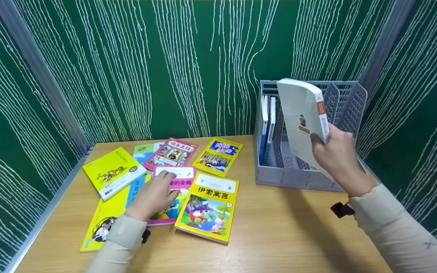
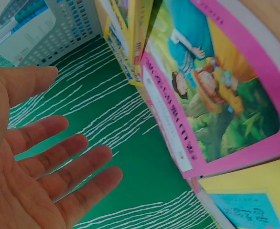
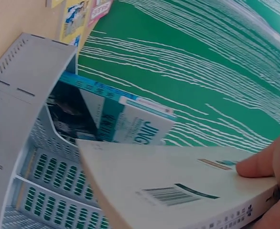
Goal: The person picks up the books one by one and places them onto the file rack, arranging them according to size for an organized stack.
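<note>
My right hand (image 1: 334, 149) grips a thick off-white paperback book (image 1: 300, 113) by its spine, thumb on the cover. The book stands tilted in front of the grey file rack (image 1: 298, 178), hiding part of its slots. In the right wrist view the paperback's barcode (image 3: 173, 194) faces up, with the rack's slots beyond it. My left hand (image 1: 156, 195) hovers over a pink-bordered book (image 1: 165, 216), covering part of its title. Its fingers (image 2: 78, 188) are spread and hold nothing in the left wrist view.
Two slim books (image 1: 269, 129) stand in the rack's left slot. Around my left hand lie a yellow fable book (image 1: 211, 206), a yellow-and-white book (image 1: 116, 170), a red comic-style book (image 1: 173, 153) and a yellow-and-blue one (image 1: 220, 155). Green walls (image 1: 233, 68) enclose the wooden table (image 1: 271, 235).
</note>
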`<action>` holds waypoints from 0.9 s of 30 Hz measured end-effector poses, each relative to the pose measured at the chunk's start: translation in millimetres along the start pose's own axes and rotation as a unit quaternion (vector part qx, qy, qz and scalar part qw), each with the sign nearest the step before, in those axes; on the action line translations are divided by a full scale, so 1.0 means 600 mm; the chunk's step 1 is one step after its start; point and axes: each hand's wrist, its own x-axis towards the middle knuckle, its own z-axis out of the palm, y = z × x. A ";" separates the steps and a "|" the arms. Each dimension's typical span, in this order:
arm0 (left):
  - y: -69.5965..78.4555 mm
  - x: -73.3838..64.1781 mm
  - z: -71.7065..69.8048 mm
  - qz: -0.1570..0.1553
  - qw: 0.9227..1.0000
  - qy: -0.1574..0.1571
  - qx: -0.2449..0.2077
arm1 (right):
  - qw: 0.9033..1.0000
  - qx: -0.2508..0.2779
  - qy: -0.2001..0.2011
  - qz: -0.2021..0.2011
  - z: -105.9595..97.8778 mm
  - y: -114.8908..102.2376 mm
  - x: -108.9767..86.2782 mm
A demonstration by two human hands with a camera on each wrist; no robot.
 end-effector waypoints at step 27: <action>0.004 -0.003 0.017 0.002 1.000 -0.010 -0.002 | 0.983 0.154 0.046 0.083 0.137 0.002 0.074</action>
